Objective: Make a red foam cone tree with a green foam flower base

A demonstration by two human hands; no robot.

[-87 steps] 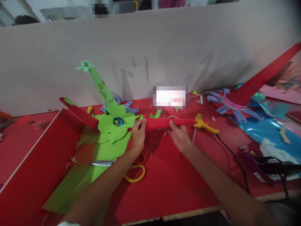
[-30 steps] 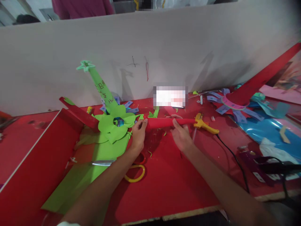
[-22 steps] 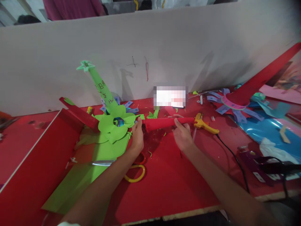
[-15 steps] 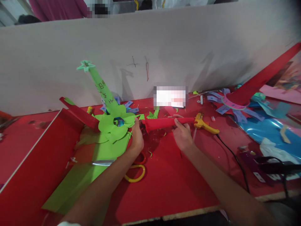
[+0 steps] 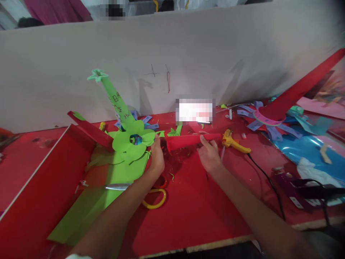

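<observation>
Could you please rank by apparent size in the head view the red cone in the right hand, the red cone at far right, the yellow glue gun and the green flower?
Largest to smallest:
Far-right red cone
Green flower and handheld red cone, unranked: the cone is longer, the flower broader
Yellow glue gun

crumpled white wad between shiny blue plastic and purple box

From my station I see the left hand no longer pinching the wide end of the red cone, which now flares open. The right hand grips slightly nearer its tip. Beyond the partition, a magenta garment shows farther left.
</observation>
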